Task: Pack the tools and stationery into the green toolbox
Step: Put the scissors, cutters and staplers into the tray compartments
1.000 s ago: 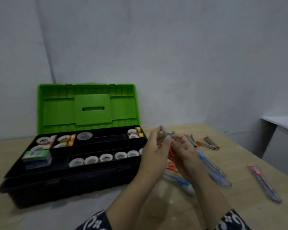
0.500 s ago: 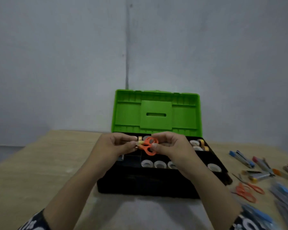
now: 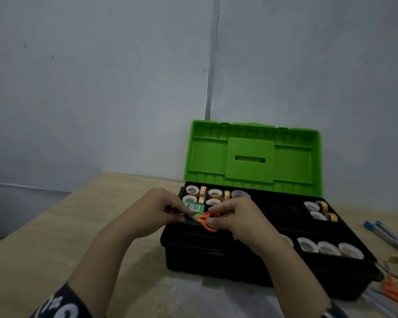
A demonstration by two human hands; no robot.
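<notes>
At the near edge of the table [image 3: 55, 226], both forearms run up toward 12 o'clock and meet over the front left corner of the toolbox [image 3: 216, 255]. The left hand [image 3: 157, 211] pinches the blade end of small orange scissors [image 3: 206, 221]; the right hand [image 3: 237, 218] curls its fingers round the orange loops. The scissors hang just above the tray, not yet set down, with a green barcoded pack [image 3: 194, 207] just past them at 12 o'clock.

The risk, as I judge it, lies in the handover: if either hand lets go early, the scissors could tip and drop onto the tray rim or slide off to the table at 9 o'clock. The blades may also swing apart while held by both ends.

Farther in, tape rolls [image 3: 214, 194] fill the rear left bays, more sit at 2 o'clock and along the front right row. The lid [image 3: 251, 157] stands upright behind. A careless push could jam the scissors against those rolls. Loose tools [image 3: 386, 236] wait at 3 o'clock.
</notes>
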